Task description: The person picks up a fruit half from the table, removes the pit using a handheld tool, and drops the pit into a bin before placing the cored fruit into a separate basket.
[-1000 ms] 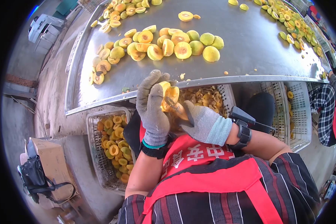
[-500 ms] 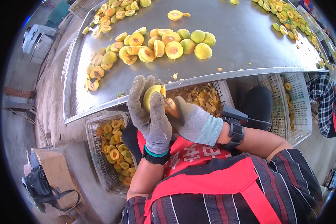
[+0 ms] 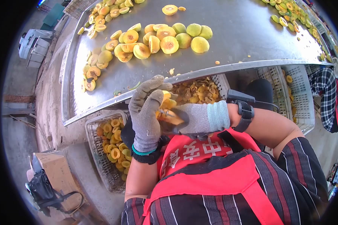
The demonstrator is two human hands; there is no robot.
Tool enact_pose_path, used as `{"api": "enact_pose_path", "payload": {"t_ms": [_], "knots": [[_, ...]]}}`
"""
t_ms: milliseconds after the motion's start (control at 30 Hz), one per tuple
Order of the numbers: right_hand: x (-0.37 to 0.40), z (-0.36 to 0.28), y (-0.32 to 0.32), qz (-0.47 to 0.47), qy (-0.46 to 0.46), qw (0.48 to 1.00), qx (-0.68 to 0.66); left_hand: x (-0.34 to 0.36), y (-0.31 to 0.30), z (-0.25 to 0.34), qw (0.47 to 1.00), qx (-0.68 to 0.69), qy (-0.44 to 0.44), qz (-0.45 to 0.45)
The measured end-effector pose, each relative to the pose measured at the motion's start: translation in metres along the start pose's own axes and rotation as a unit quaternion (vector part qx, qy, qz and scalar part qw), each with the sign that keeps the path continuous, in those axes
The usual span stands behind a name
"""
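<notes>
My left hand [image 3: 144,114], in a grey work glove, is raised at the table's front edge with its fingers curled around a yellow peach half [image 3: 166,100]. My right hand [image 3: 195,119], gloved too, is closed around an orange-handled pitting tool [image 3: 172,117]. A small metal part of the tool shows close to the left thumb, against or just below the fruit; the exact contact is hidden. Beyond the hands, a cluster of cut peach halves [image 3: 141,50] and whole-looking greenish-yellow peaches [image 3: 199,44] lies on the metal table [image 3: 236,43].
Below the table edge, a crate [image 3: 224,87] holds brownish pits and scraps. Another crate [image 3: 92,140] at my left contains hollowed peach halves. White crates [image 3: 302,84] stand to the right, near a co-worker's checked sleeve [image 3: 323,99]. A cardboard box [image 3: 58,170] bears a black bag [image 3: 41,187].
My right hand has turned and dropped slightly, its wrist more level. The peach half has tilted in my left hand and shows less of its skin. The whole view has shifted a little.
</notes>
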State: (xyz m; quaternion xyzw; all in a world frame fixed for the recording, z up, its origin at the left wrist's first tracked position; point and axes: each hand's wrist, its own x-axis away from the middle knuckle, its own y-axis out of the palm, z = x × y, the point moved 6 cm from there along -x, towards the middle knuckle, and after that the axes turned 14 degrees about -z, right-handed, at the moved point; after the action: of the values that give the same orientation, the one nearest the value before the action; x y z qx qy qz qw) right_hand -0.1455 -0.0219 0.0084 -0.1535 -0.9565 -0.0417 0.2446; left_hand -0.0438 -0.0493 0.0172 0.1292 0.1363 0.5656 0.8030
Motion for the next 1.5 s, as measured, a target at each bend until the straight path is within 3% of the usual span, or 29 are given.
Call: {"api": "enact_pose_path", "payload": {"t_ms": [33, 67, 133, 167, 233, 367, 433, 467, 500, 567, 600, 633, 700, 800, 867, 933, 1000, 1033, 1067, 1100, 1167, 1200, 1333, 1400, 1433, 1500], "knots": [[0.002, 0.007, 0.006, -0.05, 0.056, 0.994, -0.079, -0.001, 0.003, -0.001, 1.0, 0.002, -0.001, -0.02], [0.001, 0.014, 0.007, -0.05, 0.056, 0.994, -0.079, -0.002, 0.002, -0.002, 1.0, 0.002, -0.001, -0.02], [-0.006, 0.027, 0.013, -0.089, -0.048, 0.965, -0.241, -0.005, 0.004, -0.007, 0.994, 0.096, 0.008, -0.055], [-0.007, 0.032, 0.015, -0.09, -0.048, 0.965, -0.239, -0.006, 0.004, -0.008, 0.994, 0.095, 0.009, -0.054], [-0.006, 0.029, 0.017, -0.1, -0.136, 0.935, -0.312, -0.007, 0.007, -0.01, 0.988, 0.145, 0.04, -0.045], [-0.006, 0.029, 0.021, -0.113, -0.166, 0.921, -0.333, -0.011, 0.005, -0.013, 0.985, 0.168, 0.043, -0.017], [-0.002, 0.025, 0.024, -0.056, -0.13, 0.948, -0.287, -0.017, 0.0, -0.026, 0.911, 0.41, 0.044, -0.023], [-0.01, 0.036, 0.024, -0.036, -0.174, 0.967, -0.18, -0.018, -0.007, -0.027, 0.93, 0.363, 0.049, -0.005], [-0.006, 0.033, 0.024, -0.04, -0.176, 0.968, -0.177, -0.018, -0.008, -0.025, 0.931, 0.361, 0.053, -0.004], [0.003, 0.034, 0.019, -0.015, -0.123, 0.975, -0.186, -0.015, -0.018, -0.019, 0.964, 0.257, 0.053, 0.051], [0.009, 0.048, 0.009, 0.04, -0.078, 0.982, -0.17, -0.015, -0.023, -0.018, 0.971, 0.219, 0.048, 0.08], [0.017, 0.04, 0.0, 0.071, -0.029, 0.997, -0.013, -0.013, -0.026, -0.016, 0.971, 0.216, 0.052, 0.084], [0.021, 0.039, -0.008, 0.128, -0.027, 0.949, 0.286, -0.012, -0.037, -0.01, 0.974, 0.193, 0.067, 0.1], [0.018, 0.054, -0.016, 0.152, 0.034, 0.926, 0.344, 0.003, -0.063, 0.0, 0.981, 0.109, 0.103, 0.124], [0.022, 0.056, -0.024, 0.168, 0.056, 0.92, 0.351, 0.031, -0.091, 0.012, 0.976, 0.031, 0.126, 0.178], [0.03, 0.058, -0.033, 0.202, 0.086, 0.923, 0.317, 0.069, -0.102, 0.04, 0.978, -0.066, 0.131, 0.146], [0.039, 0.061, -0.036, 0.209, 0.082, 0.925, 0.307, 0.119, -0.146, 0.049, 0.963, -0.098, 0.11, 0.223], [0.043, 0.066, -0.038, 0.214, 0.088, 0.926, 0.298, 0.144, -0.168, 0.056, 0.942, -0.233, 0.017, 0.241], [0.045, 0.073, -0.039, 0.219, 0.085, 0.923, 0.305, 0.165, -0.189, 0.058, 0.911, -0.283, -0.076, 0.289], [0.046, 0.076, -0.038, 0.221, 0.08, 0.923, 0.303, 0.163, -0.192, 0.066, 0.91, -0.289, -0.075, 0.288], [0.045, 0.083, -0.037, 0.208, 0.114, 0.93, 0.281, 0.16, -0.195, 0.079, 0.795, -0.49, -0.228, 0.275], [0.045, 0.082, -0.036, 0.206, 0.105, 0.933, 0.277, 0.142, -0.207, 0.079, 0.829, -0.44, -0.19, 0.287], [0.041, 0.077, -0.033, 0.22, 0.087, 0.935, 0.266, 0.021, -0.237, 0.092, 0.79, -0.551, -0.112, 0.246], [0.042, 0.085, -0.032, 0.234, 0.087, 0.935, 0.252, -0.033, -0.253, 0.095, 0.711, -0.64, -0.147, 0.251], [0.044, 0.088, -0.033, 0.243, 0.084, 0.937, 0.239, -0.053, -0.285, 0.083, 0.723, -0.639, -0.09, 0.246], [0.048, 0.09, -0.032, 0.246, 0.097, 0.935, 0.236, -0.077, -0.32, 0.057, 0.733, -0.609, -0.204, 0.225]]}}
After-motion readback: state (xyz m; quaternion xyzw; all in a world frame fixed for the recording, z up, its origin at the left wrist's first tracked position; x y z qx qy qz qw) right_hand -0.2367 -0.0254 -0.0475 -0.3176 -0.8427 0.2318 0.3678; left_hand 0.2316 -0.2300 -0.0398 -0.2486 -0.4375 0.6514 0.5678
